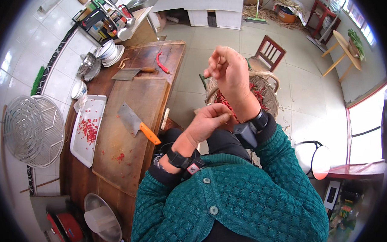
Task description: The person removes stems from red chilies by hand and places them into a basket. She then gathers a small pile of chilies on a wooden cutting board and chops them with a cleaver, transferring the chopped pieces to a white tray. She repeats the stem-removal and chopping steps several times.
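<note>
My left hand (208, 119) is raised near my lap, thumb and fingertips brought together; whether something small is between them I cannot tell. Higher and to the right, my right hand (229, 68) has its fingers curled, with no object visible in it. Behind both hands a wicker basket (270, 106) holds dried red chillies (257, 93), partly hidden by my right forearm. To the left, a cleaver with an orange handle (150, 133) lies on a wooden cutting board (140, 93). Chopped red chilli (88, 130) is scattered in a white tray (99, 113) beside the board.
On the wooden table (175, 53) lie a red chilli (162, 63) and a second cleaver (126, 74). Stacked bowls (107, 50) stand by the tiled wall. A metal basin (111, 228) sits at the near end. A wooden chair (272, 51) is beyond the basket.
</note>
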Tool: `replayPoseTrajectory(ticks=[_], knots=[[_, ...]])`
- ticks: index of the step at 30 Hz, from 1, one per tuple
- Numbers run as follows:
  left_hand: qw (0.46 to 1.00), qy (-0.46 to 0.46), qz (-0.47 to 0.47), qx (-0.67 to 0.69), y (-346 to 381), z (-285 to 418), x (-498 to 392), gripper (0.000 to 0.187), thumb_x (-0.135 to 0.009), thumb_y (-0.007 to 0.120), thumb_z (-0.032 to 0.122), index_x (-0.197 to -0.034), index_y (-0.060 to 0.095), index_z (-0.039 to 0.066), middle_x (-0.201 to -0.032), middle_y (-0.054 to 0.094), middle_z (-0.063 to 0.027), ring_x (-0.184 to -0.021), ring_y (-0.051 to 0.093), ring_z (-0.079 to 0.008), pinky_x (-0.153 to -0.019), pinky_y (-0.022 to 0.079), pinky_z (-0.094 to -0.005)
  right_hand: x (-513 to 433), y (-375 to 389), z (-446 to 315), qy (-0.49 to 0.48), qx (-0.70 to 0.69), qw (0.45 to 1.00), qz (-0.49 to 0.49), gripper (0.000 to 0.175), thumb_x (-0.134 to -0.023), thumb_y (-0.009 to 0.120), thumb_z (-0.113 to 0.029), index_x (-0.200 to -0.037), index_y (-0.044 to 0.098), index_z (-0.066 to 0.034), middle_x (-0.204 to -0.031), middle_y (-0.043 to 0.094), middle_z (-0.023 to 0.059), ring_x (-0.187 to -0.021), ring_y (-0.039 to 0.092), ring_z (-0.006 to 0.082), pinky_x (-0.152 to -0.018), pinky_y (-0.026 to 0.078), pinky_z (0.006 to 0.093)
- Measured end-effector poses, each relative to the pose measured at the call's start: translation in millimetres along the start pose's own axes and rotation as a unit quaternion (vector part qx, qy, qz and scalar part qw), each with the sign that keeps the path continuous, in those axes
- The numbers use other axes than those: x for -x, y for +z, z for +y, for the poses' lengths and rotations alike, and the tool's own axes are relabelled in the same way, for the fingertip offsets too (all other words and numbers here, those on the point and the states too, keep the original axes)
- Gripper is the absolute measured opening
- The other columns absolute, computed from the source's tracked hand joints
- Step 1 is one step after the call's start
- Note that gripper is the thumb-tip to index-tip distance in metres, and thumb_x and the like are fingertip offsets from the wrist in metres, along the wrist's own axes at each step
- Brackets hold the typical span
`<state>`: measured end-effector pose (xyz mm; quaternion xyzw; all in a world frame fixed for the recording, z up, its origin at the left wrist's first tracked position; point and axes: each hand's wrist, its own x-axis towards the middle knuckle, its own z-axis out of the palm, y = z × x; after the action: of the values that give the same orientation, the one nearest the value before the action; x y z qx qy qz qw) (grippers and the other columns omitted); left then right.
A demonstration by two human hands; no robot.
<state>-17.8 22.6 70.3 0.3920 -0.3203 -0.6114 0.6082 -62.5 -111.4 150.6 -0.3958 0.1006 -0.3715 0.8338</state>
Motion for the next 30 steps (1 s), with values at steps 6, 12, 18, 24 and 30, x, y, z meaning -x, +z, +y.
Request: replayPoseTrajectory(ticks=[6,12,18,24,30], knots=[[0.995,0.087,0.044,-0.030,2.1,22.3,-3.9,0.010,-0.099,0.053,0.007,-0.101,0.059,-0.001,-0.087,0.068,-0.0116,-0.078,0.069,-0.0221,-0.074,0.058,-0.0346,14.2,3.5,-20.0,0.091,-0.098,0.990,0.043,0.022,-0.095,0.050,-0.022,-0.081,0.054,-0.0066,-0.062,0.050,0.0025,-0.049,0.039,0.0115,-0.060,0.043,0.0306],[0.990,0.091,0.089,-0.062,-1.3,17.1,-8.3,0.010,-0.099,0.054,0.007,-0.101,0.059,-0.001,-0.082,0.068,-0.0097,-0.073,0.067,-0.0170,-0.068,0.056,-0.0287,27.5,-15.0,-27.6,0.093,-0.131,0.987,-0.012,0.024,-0.097,0.048,-0.021,-0.081,0.055,-0.0043,-0.063,0.050,0.0036,-0.048,0.038,0.0114,-0.058,0.042,0.0302],[0.983,0.078,0.131,-0.106,-5.5,8.0,-13.1,0.011,-0.099,0.054,0.008,-0.101,0.059,-0.002,-0.082,0.068,-0.0101,-0.072,0.066,-0.0159,-0.068,0.055,-0.0278,28.0,-35.1,-22.4,0.118,-0.136,0.984,0.005,0.024,-0.097,0.047,-0.021,-0.081,0.054,-0.0044,-0.064,0.051,0.0038,-0.048,0.037,0.0116,-0.059,0.042,0.0301],[0.980,0.098,0.147,-0.096,-16.2,4.0,-22.4,0.012,-0.099,0.054,0.009,-0.101,0.059,-0.002,-0.086,0.068,-0.0117,-0.077,0.068,-0.0195,-0.068,0.056,-0.0302,25.3,-80.4,5.5,0.066,-0.030,0.995,-0.072,0.023,-0.092,0.054,-0.019,-0.077,0.057,-0.0021,-0.067,0.056,0.0053,-0.056,0.049,0.0132,-0.056,0.048,0.0320],[0.974,0.064,0.206,-0.070,-46.9,-11.6,-20.4,0.007,-0.097,0.053,0.005,-0.098,0.058,-0.001,-0.086,0.067,-0.0128,-0.077,0.069,-0.0225,-0.067,0.057,-0.0308,6.6,-209.4,103.2,0.003,0.653,0.757,0.028,0.016,-0.081,0.059,-0.018,-0.084,0.063,-0.0021,-0.076,0.065,0.0199,-0.075,0.064,0.0402,-0.070,0.052,0.0465]])
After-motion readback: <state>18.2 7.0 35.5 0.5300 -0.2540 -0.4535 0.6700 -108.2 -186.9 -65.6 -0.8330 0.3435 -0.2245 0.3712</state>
